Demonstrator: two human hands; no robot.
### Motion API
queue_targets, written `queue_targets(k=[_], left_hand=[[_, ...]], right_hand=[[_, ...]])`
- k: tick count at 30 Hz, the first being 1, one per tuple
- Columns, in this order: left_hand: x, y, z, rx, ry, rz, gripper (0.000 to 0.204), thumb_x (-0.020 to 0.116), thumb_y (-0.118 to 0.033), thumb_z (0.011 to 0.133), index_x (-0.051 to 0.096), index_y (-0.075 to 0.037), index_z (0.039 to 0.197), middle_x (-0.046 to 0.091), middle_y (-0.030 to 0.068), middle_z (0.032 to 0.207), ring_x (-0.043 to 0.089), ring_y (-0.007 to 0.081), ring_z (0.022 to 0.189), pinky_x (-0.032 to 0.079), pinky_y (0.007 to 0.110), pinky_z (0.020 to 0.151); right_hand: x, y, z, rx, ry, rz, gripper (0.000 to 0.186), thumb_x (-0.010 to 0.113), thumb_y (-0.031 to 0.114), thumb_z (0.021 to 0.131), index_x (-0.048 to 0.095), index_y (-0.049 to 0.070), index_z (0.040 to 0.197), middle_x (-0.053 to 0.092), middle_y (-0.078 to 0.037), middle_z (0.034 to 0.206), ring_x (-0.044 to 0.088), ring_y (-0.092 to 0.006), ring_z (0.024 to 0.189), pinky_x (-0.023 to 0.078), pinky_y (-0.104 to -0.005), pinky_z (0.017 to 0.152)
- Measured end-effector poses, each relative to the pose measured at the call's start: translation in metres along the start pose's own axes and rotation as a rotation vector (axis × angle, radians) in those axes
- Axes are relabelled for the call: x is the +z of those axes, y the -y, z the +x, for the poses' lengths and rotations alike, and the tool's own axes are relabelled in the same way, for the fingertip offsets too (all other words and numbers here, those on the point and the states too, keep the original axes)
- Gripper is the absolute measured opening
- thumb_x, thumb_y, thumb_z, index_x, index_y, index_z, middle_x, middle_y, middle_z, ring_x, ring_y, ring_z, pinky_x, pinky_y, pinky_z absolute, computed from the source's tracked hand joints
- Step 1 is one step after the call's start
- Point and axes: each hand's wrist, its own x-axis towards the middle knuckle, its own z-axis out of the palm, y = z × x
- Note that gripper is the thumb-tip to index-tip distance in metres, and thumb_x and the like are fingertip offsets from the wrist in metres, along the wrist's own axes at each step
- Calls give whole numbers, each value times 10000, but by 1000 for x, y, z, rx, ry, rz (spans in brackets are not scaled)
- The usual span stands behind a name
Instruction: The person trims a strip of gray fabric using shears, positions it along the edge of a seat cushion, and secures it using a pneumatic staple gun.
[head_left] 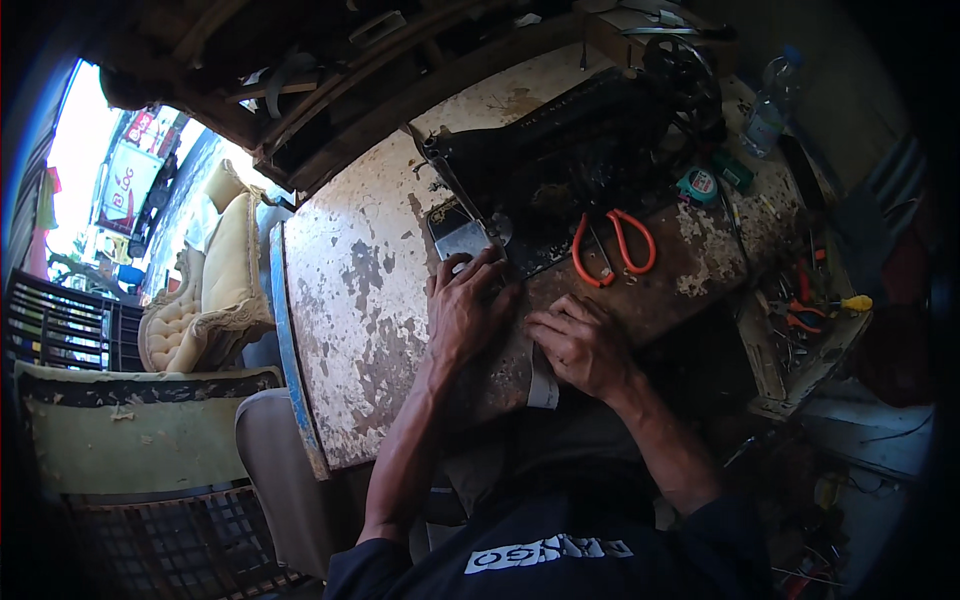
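Through the head camera I look down on a worn worktop (360,290), its pale coating flaked away in brown patches. A black sewing machine (560,140) lies slantwise across its far part. My left hand (465,305) reaches forward to the near-left end of the machine, fingers bent at the shiny metal plate (463,240); I cannot tell whether they pinch anything or merely rest there. My right hand (580,348) is just beside it, nearer the front edge, fingers curled inward, and whether something sits inside the curl I cannot tell. A pale strip (542,388) shows below that hand, at the worktop's edge.

Ahead of the right hand, close against the machine, I see a tool with orange handles (578,252), spread apart. Farther right are a teal tape measure (697,185) and a clear bottle (768,110). A wooden drawer (762,362) at the right holds jumbled tools, including a yellow-handled one (856,303).
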Motion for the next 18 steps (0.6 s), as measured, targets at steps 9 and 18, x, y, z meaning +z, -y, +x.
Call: queue_targets(k=[9,18], left_hand=[[0,-12,-10,-46,16,5,466,641,-263,952,622,-128,1398,563,81,1520,416,380,1426,263,514,1184],[6,-8,-9,-21,-17,70,402,563,-169,986,631,-130,1380,567,91,1514,457,391,1398,302,515,1158]], right_hand=[[4,1,4,72,38,-14,170,670,40,803,718,38,966,713,-44,1075,648,-246,999,524,-393,855],[9,-3,13,113,57,2,223,658,39,826,728,34,1038,715,-67,1137,648,-270,1008,536,-397,890]])
